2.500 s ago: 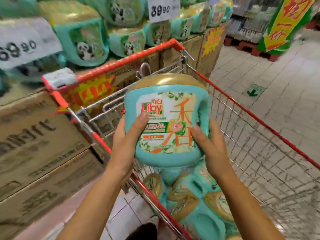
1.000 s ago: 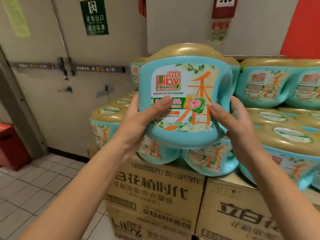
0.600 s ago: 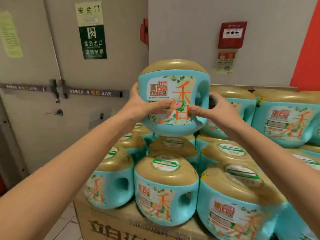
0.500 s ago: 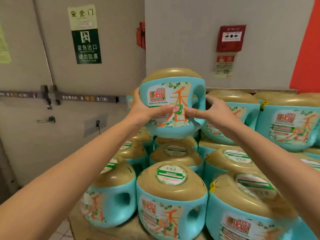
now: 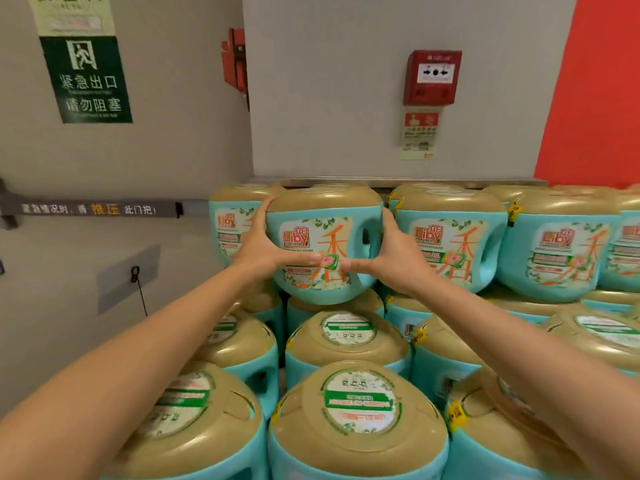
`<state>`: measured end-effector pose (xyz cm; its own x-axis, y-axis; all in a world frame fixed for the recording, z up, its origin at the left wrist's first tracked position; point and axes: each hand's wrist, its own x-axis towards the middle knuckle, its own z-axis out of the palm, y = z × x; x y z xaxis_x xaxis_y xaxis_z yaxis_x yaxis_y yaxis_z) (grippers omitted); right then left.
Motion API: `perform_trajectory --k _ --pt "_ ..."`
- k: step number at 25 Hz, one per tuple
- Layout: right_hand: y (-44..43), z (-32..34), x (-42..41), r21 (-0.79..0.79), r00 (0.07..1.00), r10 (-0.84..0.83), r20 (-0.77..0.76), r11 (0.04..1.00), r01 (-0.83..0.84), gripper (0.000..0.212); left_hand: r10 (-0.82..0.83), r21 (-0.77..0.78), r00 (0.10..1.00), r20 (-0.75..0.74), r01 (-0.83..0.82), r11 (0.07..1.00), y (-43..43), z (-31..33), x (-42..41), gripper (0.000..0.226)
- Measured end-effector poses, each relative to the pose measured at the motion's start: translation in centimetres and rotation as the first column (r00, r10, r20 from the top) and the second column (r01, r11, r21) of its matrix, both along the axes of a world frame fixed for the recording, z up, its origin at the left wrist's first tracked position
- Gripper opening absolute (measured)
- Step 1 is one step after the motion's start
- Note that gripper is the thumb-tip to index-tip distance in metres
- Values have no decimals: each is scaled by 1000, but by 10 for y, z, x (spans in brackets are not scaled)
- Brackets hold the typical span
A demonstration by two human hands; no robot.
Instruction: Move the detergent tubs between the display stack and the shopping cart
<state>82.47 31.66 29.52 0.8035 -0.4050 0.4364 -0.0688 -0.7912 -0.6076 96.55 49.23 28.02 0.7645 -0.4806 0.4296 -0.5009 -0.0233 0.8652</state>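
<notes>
Far left: grey emergency-exit door [image 5: 104, 237] with a green exit sign [image 5: 86, 77], nothing on it part of the job. Next, left hand [image 5: 263, 251] spread flat against the left side of a teal plastic detergent tub with a rounded tan lid and a Liby label [image 5: 322, 244], thumb laid across the label front. Held upright in the top row of the display stack of matching teal tubs [image 5: 349, 403], between a half-hidden teal tub against the door side [image 5: 225, 223] and a teal labelled tub with its handle hole facing forward [image 5: 450, 237]. Hard to tell whether seated on the tan lids below or a hair above them. Right of centre, right hand [image 5: 394, 258] cupped round the handle side, thumb meeting the left thumb on the label; both hands clasping, neither slack.

Judged from this: one tub all but placed on the stack, release not yet made. Shopping cart out of sight, so no telling how many tubs are left to carry. Likely remaining for this tub: settle squarely, let go, draw both arms clear. On the wall behind, a red fire alarm box [image 5: 433, 77].
</notes>
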Motion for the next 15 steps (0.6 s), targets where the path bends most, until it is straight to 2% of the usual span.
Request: perform_trajectory --k 5,6,8,10,12,13,15 --pt "-1 -6 8 -69 993 -115 -8 991 114 107 -13 37 1000 7 13 999 -10 -3 15 132" --pt "2 -7 8 -160 984 -177 -29 972 170 107 -11 39 1000 1 11 999 -11 -4 18 130" --pt "5 -2 7 -398 948 -316 -41 875 275 102 4 52 999 -36 -2 999 -13 -6 21 126" --pt "2 12 2 -501 943 -329 38 810 303 77 9 66 998 -64 -5 998 -14 -7 21 120" --pt "-13 33 -12 -466 953 -239 185 832 299 55 5 70 998 -61 0 998 -16 -7 20 118" --pt "-25 42 -21 -446 945 -200 257 843 300 52 5 67 998 -55 -2 998 -17 -9 19 119" --pt "-57 52 -41 -401 919 -201 339 853 335 59 22 60 999 -41 -19 998 -18 -14 18 126"
